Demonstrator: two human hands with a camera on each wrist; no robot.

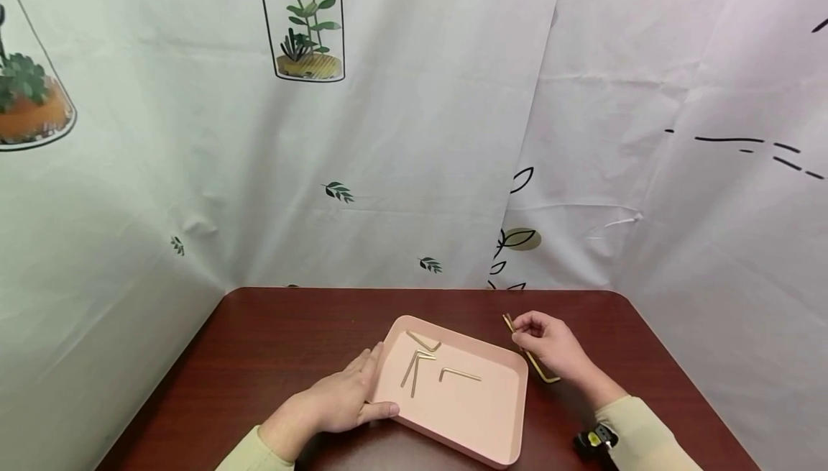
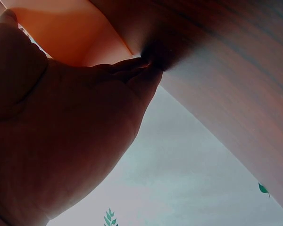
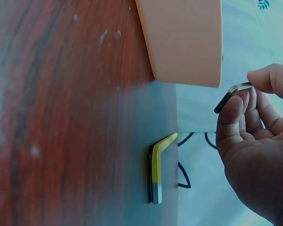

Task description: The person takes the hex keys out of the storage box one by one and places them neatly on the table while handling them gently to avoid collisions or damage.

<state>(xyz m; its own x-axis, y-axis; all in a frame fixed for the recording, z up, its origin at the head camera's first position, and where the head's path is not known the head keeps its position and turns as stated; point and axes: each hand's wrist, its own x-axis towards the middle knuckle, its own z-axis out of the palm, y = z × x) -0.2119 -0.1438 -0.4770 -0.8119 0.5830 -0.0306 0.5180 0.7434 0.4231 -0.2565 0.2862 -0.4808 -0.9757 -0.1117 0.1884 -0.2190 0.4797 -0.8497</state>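
Observation:
My right hand (image 1: 553, 345) is just off the right side of the pink tray (image 1: 466, 413). In the right wrist view its thumb and fingers pinch a short-ended hex key (image 3: 233, 94), raised off the table. Beneath this hand a gold hex key (image 1: 542, 370) lies on the table, its bent end toward me. My left hand (image 1: 343, 392) rests against the tray's left side, fingers straight along the outer wall and thumb lying over the near rim. Inside the tray are several L-shaped hex keys (image 1: 461, 373), most of them grouped toward the left.
The dark red wooden table (image 1: 278, 334) has rounded back corners. Behind it and at both sides hangs a white curtain (image 1: 414, 133) printed with plants. A black device (image 1: 595, 440) is strapped at my right wrist.

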